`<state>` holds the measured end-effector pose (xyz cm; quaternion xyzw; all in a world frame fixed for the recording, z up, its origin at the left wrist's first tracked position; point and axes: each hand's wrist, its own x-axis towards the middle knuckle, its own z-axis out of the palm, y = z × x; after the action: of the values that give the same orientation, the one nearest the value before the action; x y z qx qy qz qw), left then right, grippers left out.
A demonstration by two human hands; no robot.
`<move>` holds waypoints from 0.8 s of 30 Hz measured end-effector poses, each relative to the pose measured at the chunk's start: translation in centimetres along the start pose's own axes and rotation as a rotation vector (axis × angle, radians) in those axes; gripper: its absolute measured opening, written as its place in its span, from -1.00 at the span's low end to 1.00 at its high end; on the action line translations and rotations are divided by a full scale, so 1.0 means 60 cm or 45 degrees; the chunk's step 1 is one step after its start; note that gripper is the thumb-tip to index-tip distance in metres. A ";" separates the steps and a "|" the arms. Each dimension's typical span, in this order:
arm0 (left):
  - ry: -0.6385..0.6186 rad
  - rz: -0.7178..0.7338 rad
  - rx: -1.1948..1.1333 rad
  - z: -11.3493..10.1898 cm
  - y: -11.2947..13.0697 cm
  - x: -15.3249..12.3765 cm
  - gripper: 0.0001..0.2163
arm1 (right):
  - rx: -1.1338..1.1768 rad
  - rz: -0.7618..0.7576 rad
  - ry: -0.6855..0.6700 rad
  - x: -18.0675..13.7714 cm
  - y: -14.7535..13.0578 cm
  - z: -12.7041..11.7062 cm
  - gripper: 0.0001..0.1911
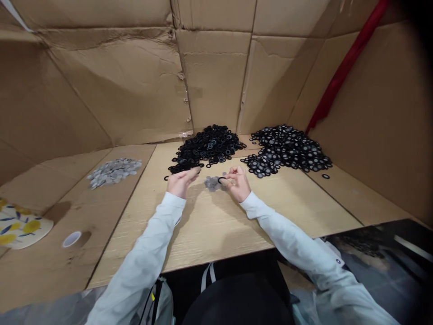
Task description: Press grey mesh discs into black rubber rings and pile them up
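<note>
On the pale plywood table, our right hand pinches a light, flexible black rubber ring by its rim between the fingertips, just beside a small pile of thin grey discs; we cannot tell whether our curled left hand grips anything. No writing is legible.

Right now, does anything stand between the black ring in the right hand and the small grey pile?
No, nothing visible does. The black ring, pinched by the right hand, is right at the edge of the small grey pile.
</note>
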<state>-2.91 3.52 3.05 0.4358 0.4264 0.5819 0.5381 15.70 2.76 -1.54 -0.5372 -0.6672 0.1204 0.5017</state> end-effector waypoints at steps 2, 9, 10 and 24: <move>-0.187 -0.066 0.141 0.012 -0.005 -0.006 -0.68 | -0.014 -0.032 -0.011 0.001 -0.011 0.006 -0.87; -0.440 0.002 0.464 0.039 0.008 0.005 -0.71 | -0.047 -0.205 -0.112 0.018 -0.044 0.014 -0.87; -0.425 0.006 0.471 0.038 0.008 0.008 -0.73 | -0.058 -0.218 -0.124 0.022 -0.047 0.013 -0.87; -0.086 0.257 0.442 0.038 0.001 0.013 -0.81 | -0.295 -0.208 -0.170 0.046 -0.084 -0.001 -0.88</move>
<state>-0.75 4.35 3.73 0.5819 0.4560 0.5357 0.4079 12.98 3.08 3.53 -0.5262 -0.7501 0.0369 0.3989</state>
